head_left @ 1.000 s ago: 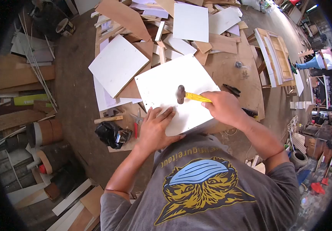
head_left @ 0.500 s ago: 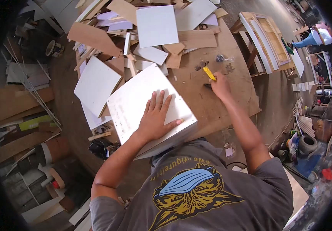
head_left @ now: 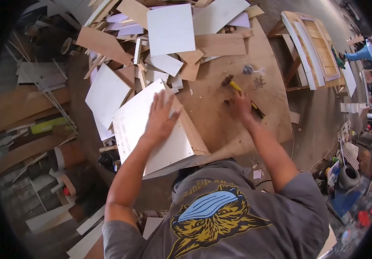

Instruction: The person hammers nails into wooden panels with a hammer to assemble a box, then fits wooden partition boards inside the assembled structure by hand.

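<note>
A white wooden box point(head_left: 136, 123) sits tilted at the near edge of the table, its bare wood side point(head_left: 190, 129) facing right. My left hand point(head_left: 160, 121) lies on its white top, fingers stretched out near the right edge. On the table to the right is a hammer point(head_left: 235, 86) with a dark metal head and a yellow and black handle. Over the handle is my right hand point(head_left: 241, 105), smeared by motion; whether it grips anything does not show. A small dark object point(head_left: 226, 102) pokes out beside its fingers.
White and brown board offcuts point(head_left: 171, 30) are heaped at the back of the table point(head_left: 212, 86). Nails point(head_left: 259, 82) and a small plastic bag point(head_left: 253, 69) lie beyond the hammer. A wooden frame point(head_left: 311, 52) stands to the right; another person point(head_left: 365, 52) is farther off.
The box has turned and tipped left, exposing its wood side. My left hand has shifted toward its right edge. The hammer, gripped and raised before, now lies on the table under my right hand.
</note>
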A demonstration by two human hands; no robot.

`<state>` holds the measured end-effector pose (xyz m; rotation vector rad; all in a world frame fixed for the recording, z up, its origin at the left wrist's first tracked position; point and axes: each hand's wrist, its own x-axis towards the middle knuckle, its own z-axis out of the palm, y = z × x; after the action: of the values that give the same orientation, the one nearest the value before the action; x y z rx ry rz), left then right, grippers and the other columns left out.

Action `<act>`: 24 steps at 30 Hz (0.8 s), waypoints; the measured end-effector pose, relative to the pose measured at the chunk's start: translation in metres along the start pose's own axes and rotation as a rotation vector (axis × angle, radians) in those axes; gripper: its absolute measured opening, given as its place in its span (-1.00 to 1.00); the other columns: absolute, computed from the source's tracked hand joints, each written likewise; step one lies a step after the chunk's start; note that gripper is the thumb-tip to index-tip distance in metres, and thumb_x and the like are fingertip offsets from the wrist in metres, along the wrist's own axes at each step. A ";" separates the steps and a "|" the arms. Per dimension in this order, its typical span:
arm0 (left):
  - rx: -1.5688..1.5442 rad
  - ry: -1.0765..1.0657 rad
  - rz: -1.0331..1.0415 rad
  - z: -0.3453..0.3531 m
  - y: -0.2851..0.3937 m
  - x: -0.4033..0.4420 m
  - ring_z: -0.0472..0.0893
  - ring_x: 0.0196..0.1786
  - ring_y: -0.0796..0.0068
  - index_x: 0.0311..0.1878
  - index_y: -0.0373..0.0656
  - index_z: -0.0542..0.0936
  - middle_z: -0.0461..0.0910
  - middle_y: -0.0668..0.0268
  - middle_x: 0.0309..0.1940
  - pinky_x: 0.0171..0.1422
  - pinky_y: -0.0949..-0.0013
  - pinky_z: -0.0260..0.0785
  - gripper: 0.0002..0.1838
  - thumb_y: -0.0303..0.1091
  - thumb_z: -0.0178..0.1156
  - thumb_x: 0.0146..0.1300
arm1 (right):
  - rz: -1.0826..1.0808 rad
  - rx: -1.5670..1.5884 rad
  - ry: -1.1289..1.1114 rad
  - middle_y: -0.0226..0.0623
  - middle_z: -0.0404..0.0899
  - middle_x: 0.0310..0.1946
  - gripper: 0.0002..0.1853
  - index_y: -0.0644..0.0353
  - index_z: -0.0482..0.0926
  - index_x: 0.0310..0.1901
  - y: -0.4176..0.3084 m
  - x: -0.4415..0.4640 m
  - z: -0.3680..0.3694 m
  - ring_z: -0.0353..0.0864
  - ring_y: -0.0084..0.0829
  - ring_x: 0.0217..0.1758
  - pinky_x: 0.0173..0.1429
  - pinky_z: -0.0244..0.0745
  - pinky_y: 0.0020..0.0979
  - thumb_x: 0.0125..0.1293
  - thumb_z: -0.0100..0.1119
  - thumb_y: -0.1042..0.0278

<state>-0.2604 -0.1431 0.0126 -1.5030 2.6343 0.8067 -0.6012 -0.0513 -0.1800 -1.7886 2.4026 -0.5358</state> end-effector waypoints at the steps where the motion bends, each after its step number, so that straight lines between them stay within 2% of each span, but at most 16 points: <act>1: 0.024 0.011 -0.087 -0.001 -0.018 -0.007 -0.15 0.82 -0.24 0.75 -0.10 0.19 -0.07 -0.15 0.78 0.84 -0.13 -0.24 -0.19 0.24 -0.03 0.67 | 0.041 0.149 -0.217 0.01 0.73 0.05 -0.54 0.15 0.65 0.29 -0.016 -0.003 -0.006 0.71 0.07 0.12 0.27 0.62 0.03 0.43 0.36 0.18; 2: 0.049 0.021 -0.175 -0.003 -0.036 -0.015 -0.16 0.82 -0.24 0.76 -0.10 0.16 -0.07 -0.15 0.78 0.84 -0.13 -0.24 -0.18 0.24 -0.04 0.67 | 0.081 0.297 -0.436 0.04 0.72 0.12 -0.49 0.17 0.62 0.33 -0.032 -0.005 -0.010 0.71 0.05 0.17 0.29 0.62 0.00 0.44 0.38 0.13; 4: 0.081 0.020 -0.390 -0.017 -0.064 -0.038 -0.17 0.82 -0.24 0.77 -0.10 0.11 -0.09 -0.16 0.78 0.84 -0.13 -0.24 -0.13 0.28 -0.05 0.66 | 0.144 0.717 -0.644 0.09 0.66 0.28 -0.35 0.25 0.54 0.45 -0.069 -0.011 -0.021 0.70 -0.04 0.27 0.34 0.59 -0.06 0.53 0.34 -0.05; 7: 0.073 0.047 -0.695 -0.031 -0.115 -0.090 -0.17 0.82 -0.24 0.78 -0.14 0.04 -0.15 -0.24 0.78 0.83 -0.14 -0.16 0.08 0.47 0.06 0.52 | 0.193 0.953 -0.825 0.11 0.59 0.39 -0.21 0.32 0.39 0.57 -0.127 -0.008 -0.034 0.62 -0.11 0.40 0.47 0.51 -0.14 0.59 0.26 -0.17; 9: -0.028 0.157 -0.724 -0.029 -0.144 -0.128 0.13 0.75 -0.20 0.78 -0.20 0.02 0.09 -0.26 0.71 0.76 -0.06 0.10 0.11 0.45 0.10 0.51 | 0.176 1.111 -0.839 0.10 0.56 0.43 -0.17 0.32 0.31 0.62 -0.161 -0.003 -0.047 0.56 -0.14 0.47 0.54 0.43 -0.16 0.60 0.23 -0.17; 12: -0.529 0.104 -0.933 -0.030 -0.158 -0.159 0.55 0.51 -0.03 0.73 -0.25 0.15 0.47 -0.14 0.52 0.53 0.08 0.46 0.05 0.43 0.12 0.53 | 0.126 1.158 -0.925 0.09 0.50 0.48 -0.11 0.31 0.21 0.67 -0.196 0.010 -0.063 0.47 -0.18 0.55 0.60 0.35 -0.19 0.59 0.25 -0.17; 13: -0.794 0.110 -0.969 -0.028 -0.157 -0.167 0.62 0.41 0.05 0.71 -0.25 0.20 0.54 -0.08 0.45 0.44 0.12 0.52 0.02 0.41 0.11 0.54 | 0.107 1.140 -0.959 0.08 0.48 0.50 -0.09 0.31 0.19 0.68 -0.208 0.013 -0.075 0.44 -0.19 0.57 0.62 0.32 -0.20 0.59 0.27 -0.16; 14: -1.063 0.117 -0.986 -0.021 -0.155 -0.173 0.69 0.32 0.14 0.69 -0.25 0.24 0.62 -0.01 0.38 0.36 0.16 0.58 -0.02 0.40 0.11 0.56 | 0.098 1.039 -0.942 0.04 0.56 0.43 -0.18 0.34 0.31 0.62 -0.218 0.013 -0.090 0.54 -0.23 0.46 0.53 0.41 -0.22 0.57 0.32 -0.06; 15: -1.336 0.121 -0.982 -0.015 -0.153 -0.177 0.75 0.23 0.22 0.67 -0.25 0.29 0.69 0.06 0.31 0.27 0.20 0.64 -0.05 0.39 0.10 0.57 | 0.085 1.036 -0.923 0.05 0.61 0.36 -0.20 0.38 0.38 0.54 -0.220 0.010 -0.084 0.61 -0.19 0.38 0.47 0.46 -0.21 0.52 0.36 -0.06; 16: -1.414 0.106 -0.926 -0.011 -0.152 -0.179 0.77 0.18 0.33 0.61 -0.20 0.39 0.71 0.14 0.28 0.19 0.24 0.66 -0.14 0.37 0.04 0.61 | 0.071 1.033 -0.898 0.07 0.67 0.29 -0.22 0.42 0.46 0.46 -0.218 0.011 -0.076 0.67 -0.16 0.31 0.41 0.51 -0.19 0.47 0.40 -0.06; 17: -1.420 0.116 -0.897 -0.009 -0.153 -0.182 0.77 0.18 0.32 0.61 -0.21 0.39 0.70 0.13 0.29 0.19 0.23 0.67 -0.14 0.37 0.02 0.62 | 0.059 1.030 -0.869 0.08 0.72 0.22 -0.24 0.46 0.54 0.38 -0.215 0.010 -0.069 0.74 -0.13 0.23 0.36 0.57 -0.17 0.42 0.45 -0.07; 18: -1.426 0.122 -0.866 -0.007 -0.152 -0.184 0.76 0.19 0.30 0.61 -0.22 0.39 0.69 0.13 0.30 0.18 0.22 0.67 -0.15 0.36 0.00 0.63 | 0.044 1.047 -0.878 0.03 0.74 0.18 -0.34 0.43 0.58 0.33 -0.216 0.010 -0.080 0.75 -0.20 0.18 0.30 0.58 -0.19 0.43 0.42 0.03; 19: -1.430 0.124 -0.836 -0.009 -0.143 -0.185 0.76 0.20 0.29 0.61 -0.23 0.38 0.68 0.12 0.32 0.18 0.22 0.67 -0.15 0.36 -0.02 0.64 | 0.034 1.039 -0.902 0.00 0.73 0.21 -0.36 0.42 0.55 0.38 -0.216 0.007 -0.089 0.72 -0.24 0.21 0.32 0.56 -0.22 0.45 0.40 0.09; 21: -1.338 0.151 -0.840 -0.008 -0.128 -0.198 0.72 0.28 0.29 0.64 -0.22 0.35 0.63 0.10 0.39 0.31 0.21 0.61 -0.14 0.36 -0.10 0.67 | 0.016 1.017 -0.951 -0.06 0.69 0.26 -0.38 0.41 0.48 0.46 -0.213 -0.003 -0.104 0.67 -0.33 0.26 0.37 0.51 -0.29 0.51 0.36 0.21; 23: -1.307 0.164 -0.778 0.000 -0.120 -0.216 0.69 0.32 0.30 0.67 -0.20 0.30 0.60 0.09 0.42 0.39 0.20 0.57 -0.15 0.36 -0.13 0.68 | 0.004 1.000 -0.866 -0.10 0.73 0.18 -0.44 0.41 0.56 0.38 -0.212 -0.025 -0.126 0.70 -0.36 0.19 0.32 0.54 -0.30 0.48 0.37 0.25; 24: -1.312 0.193 -0.721 -0.002 -0.103 -0.227 0.60 0.43 0.27 0.72 -0.19 0.20 0.52 0.09 0.51 0.51 0.19 0.47 -0.13 0.36 -0.18 0.69 | 0.033 0.968 -0.847 -0.10 0.75 0.15 -0.46 0.41 0.59 0.35 -0.213 -0.037 -0.140 0.70 -0.36 0.17 0.30 0.55 -0.30 0.47 0.38 0.26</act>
<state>-0.0546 -0.0036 0.0262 -2.4855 1.1600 2.4767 -0.4364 -0.0387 0.0172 -1.1616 1.2456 -0.6076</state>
